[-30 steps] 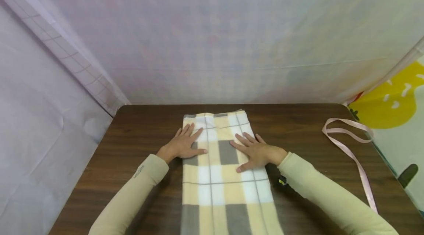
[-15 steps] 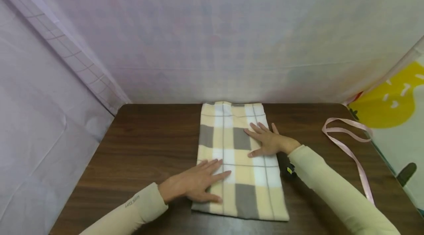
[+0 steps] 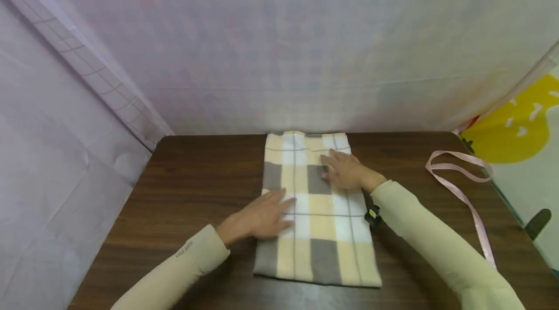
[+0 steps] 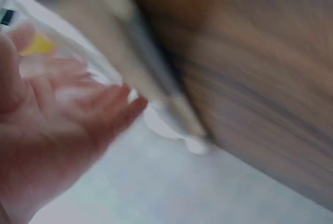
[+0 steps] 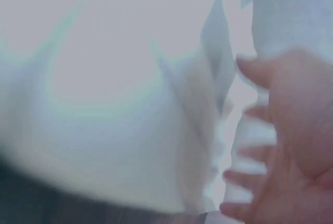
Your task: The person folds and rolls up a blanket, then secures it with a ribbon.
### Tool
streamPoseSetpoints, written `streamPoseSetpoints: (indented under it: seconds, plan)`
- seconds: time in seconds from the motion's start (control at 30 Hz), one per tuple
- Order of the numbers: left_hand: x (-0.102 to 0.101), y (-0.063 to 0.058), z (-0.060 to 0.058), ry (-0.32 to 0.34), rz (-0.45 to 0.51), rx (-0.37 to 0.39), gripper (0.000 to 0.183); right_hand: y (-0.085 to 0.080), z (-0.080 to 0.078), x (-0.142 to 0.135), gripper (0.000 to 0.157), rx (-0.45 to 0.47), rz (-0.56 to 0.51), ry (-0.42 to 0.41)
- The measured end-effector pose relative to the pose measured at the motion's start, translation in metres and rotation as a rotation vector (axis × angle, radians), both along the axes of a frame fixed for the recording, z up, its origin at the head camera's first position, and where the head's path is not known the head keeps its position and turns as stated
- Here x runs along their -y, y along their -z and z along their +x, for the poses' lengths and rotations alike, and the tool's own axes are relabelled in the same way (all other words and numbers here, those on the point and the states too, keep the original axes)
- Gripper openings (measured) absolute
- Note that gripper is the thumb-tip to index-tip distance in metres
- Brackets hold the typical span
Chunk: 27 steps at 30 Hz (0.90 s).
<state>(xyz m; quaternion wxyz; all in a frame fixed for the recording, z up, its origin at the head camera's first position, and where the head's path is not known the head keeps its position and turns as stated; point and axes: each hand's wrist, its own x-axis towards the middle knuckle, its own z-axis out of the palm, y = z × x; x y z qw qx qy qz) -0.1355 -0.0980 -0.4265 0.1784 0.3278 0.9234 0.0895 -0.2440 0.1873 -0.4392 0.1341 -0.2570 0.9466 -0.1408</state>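
A checked cloth [image 3: 320, 222] in cream, white and grey lies folded into a long rectangle on the brown wooden table [image 3: 196, 174]. My left hand [image 3: 264, 215] is over the cloth's left edge, palm down with fingers extended, blurred by motion. In the left wrist view, the left hand [image 4: 62, 114] has its fingers spread beside the folded edge. Farther up the cloth, near its right edge, my right hand [image 3: 347, 170] has its fingertips on the fabric. The right wrist view shows the right hand [image 5: 286, 140] with fingers apart beside the pale, overexposed cloth [image 5: 114, 94].
A pink ribbon [image 3: 463, 197] lies looped along the table's right side, one end over the edge. Behind the table hangs a pale curtain [image 3: 279, 48]. A white sheet [image 3: 57, 169] hangs at the left, and fabric with a yellow print [image 3: 511, 135] at the right.
The cloth has shifted right and away, its near edge coming into view. My left hand came back toward me, then slid forward slightly; my right hand has moved a little forward.
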Motion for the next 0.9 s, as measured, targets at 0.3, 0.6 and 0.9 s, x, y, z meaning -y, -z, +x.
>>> streamPoseSetpoints:
  seconds: [0.3, 0.6, 0.9]
  plan:
    - [0.007, 0.019, -0.08, -0.548, 0.389, -0.03, 0.046, 0.019, -0.036, -0.025, 0.053, -0.017, -0.273, 0.496]
    - [0.009, 0.032, -0.113, -0.685, 0.569, 0.001, 0.038, 0.031, -0.048, -0.03, 0.025, -0.094, -0.457, 0.661]
    - [0.008, 0.035, -0.118, -0.649, 0.528, -0.081, 0.043, 0.034, -0.053, -0.036, 0.021, -0.131, -0.479, 0.711]
